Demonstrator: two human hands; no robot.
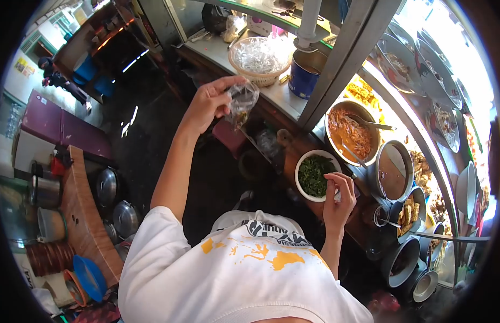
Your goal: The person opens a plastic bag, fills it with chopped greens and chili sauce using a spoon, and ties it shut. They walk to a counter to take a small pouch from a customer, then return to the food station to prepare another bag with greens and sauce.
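Clear plastic bag [242,102], small and partly filled with dark food, hangs pinched at its mouth by the raised left hand [209,102] above the table edge. Right hand [339,196] reaches into a white round bowl of chopped green leaves [313,175], fingers curled as if pinching some; whether it grips any cannot be told. Just beside stand a metal bowl of orange curry [351,132] and a steel pot [394,171]. Risk, as a judgement: the loosely held bag could tilt and spill.

Small clear plastic bag [242,102] aloft; white bowl of chopped greens [313,175] below.
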